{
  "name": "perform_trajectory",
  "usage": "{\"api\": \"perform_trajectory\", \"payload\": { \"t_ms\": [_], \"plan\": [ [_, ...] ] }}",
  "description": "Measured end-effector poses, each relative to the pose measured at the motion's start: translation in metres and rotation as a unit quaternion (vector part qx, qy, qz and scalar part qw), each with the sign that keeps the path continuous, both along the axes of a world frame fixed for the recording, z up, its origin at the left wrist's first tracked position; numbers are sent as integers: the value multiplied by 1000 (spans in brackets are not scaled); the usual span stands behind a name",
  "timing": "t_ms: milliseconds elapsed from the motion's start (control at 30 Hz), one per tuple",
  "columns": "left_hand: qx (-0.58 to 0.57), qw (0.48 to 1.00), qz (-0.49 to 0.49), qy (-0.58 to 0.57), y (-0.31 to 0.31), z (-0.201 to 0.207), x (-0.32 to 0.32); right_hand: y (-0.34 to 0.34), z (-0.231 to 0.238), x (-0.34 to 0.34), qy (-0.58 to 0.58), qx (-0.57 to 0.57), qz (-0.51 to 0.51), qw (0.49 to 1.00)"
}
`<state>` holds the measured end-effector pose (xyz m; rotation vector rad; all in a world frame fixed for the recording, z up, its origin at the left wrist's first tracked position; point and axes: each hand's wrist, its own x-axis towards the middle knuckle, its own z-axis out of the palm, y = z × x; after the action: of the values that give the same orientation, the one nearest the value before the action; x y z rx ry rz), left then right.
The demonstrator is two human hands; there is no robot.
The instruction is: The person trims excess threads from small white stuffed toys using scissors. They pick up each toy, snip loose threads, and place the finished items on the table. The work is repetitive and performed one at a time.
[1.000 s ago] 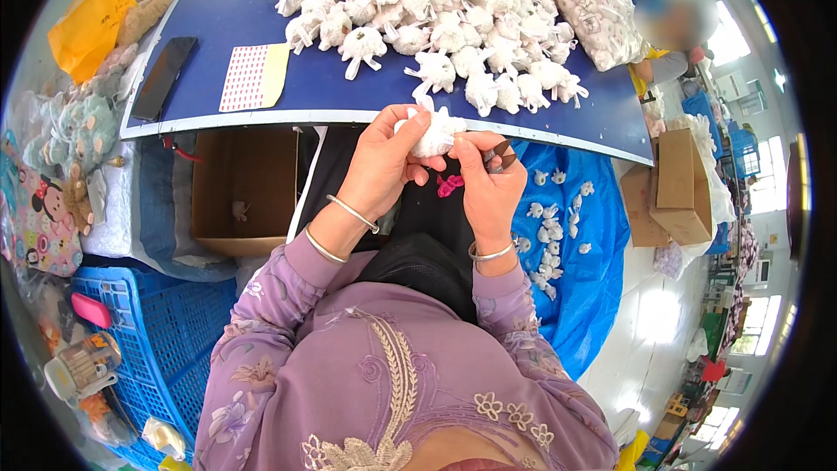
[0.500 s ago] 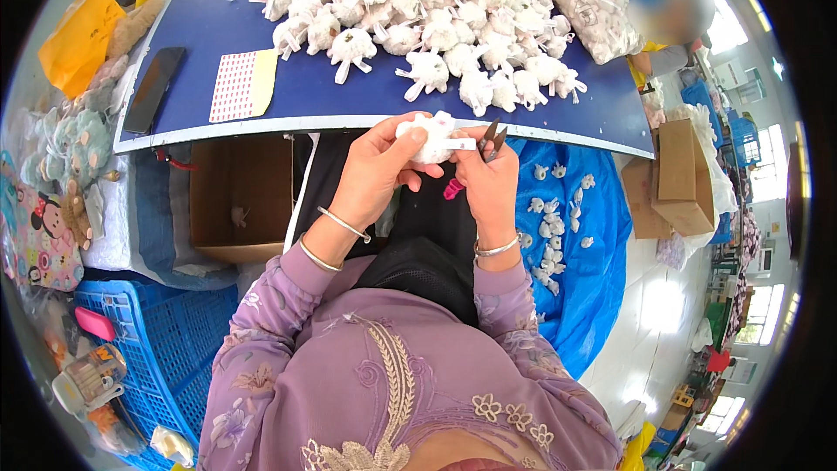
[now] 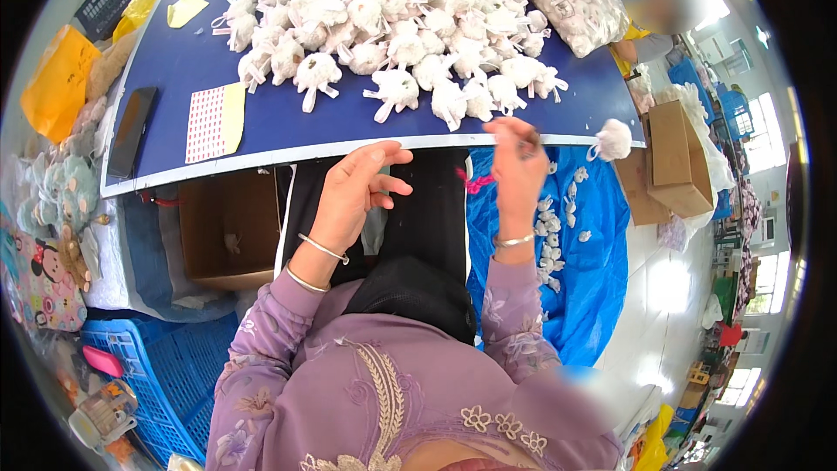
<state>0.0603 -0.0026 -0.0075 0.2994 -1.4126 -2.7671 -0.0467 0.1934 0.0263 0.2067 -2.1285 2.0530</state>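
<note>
Left hand (image 3: 349, 192) has its fingers apart, the table (image 3: 305, 135) just beyond; right hand (image 3: 519, 176) clasps a blurred dark tool (image 3: 528, 147), a white plush toy (image 3: 614, 139) farther right.

There are two hands, one left hand (image 3: 360, 181) and one right hand (image 3: 518, 170), with three silver bangles (image 3: 514, 242) on the wrists. I see one blurry dark tool (image 3: 528, 146), one black phone (image 3: 133, 133), one sticker sheet (image 3: 206, 125), one yellow paper scrap (image 3: 186, 10) and one blue table (image 3: 288, 122). One fluffy white head (image 3: 616, 139) is alone; the heaped white heads (image 3: 375, 22) are too many to count.
</note>
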Motion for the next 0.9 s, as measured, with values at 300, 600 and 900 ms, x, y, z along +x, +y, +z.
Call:
{"api": "perform_trajectory", "payload": {
  "t_ms": [300, 600, 900],
  "plan": [
    [-11, 1000, -22, -8, 8, -11, -4, -32, -40, -18, 12, 144, 7, 989],
    [-73, 996, 4, 51, 18, 13, -10, -10, 11, 10, -66, -49, 231, 970],
    [-98, 993, -25, 52, 25, 24, -4, -21, 32, 37, -64, 32, 211, 975]
  ]
}}
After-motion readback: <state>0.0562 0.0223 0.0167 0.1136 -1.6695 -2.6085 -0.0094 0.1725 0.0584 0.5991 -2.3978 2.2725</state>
